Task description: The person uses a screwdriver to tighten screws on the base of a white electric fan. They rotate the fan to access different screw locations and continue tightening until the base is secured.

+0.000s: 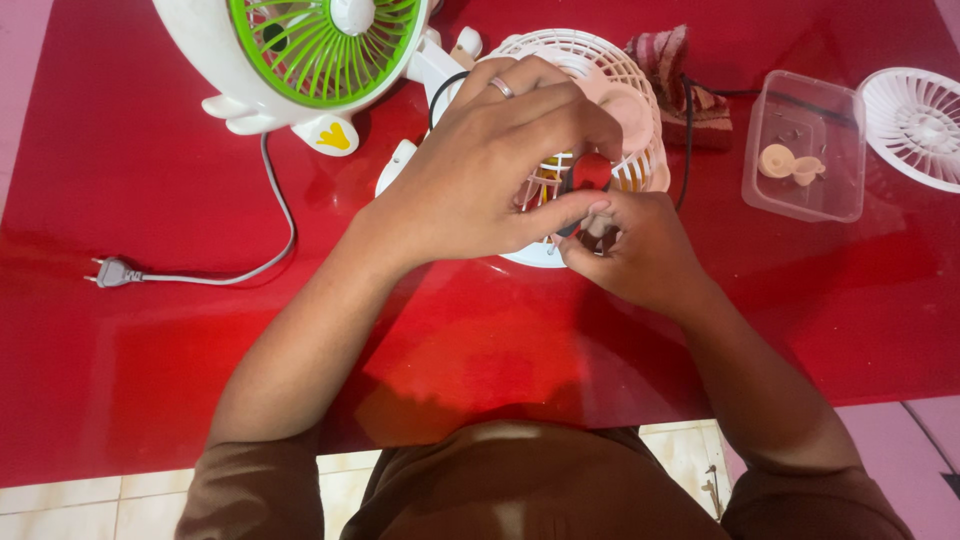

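Observation:
A small white fan [590, 60] with a grille lies flat on the red table [150, 330], its inner parts showing orange and yellow. My left hand [490, 165], with a ring on one finger, rests over the fan and pinches a small red part [590, 170] at its middle. My right hand [635, 250] grips something small and dark at the fan's near edge, touching my left thumb; what it holds is mostly hidden. A black cable [688, 130] runs along the fan's right side.
A white and green fan [310, 50] stands at the back left, its grey cord [270, 240] ending in a plug [112, 272]. A clear plastic box [805, 145] with small beige parts sits at right, beside a loose white grille [915, 120]. A striped cloth [680, 70] lies behind.

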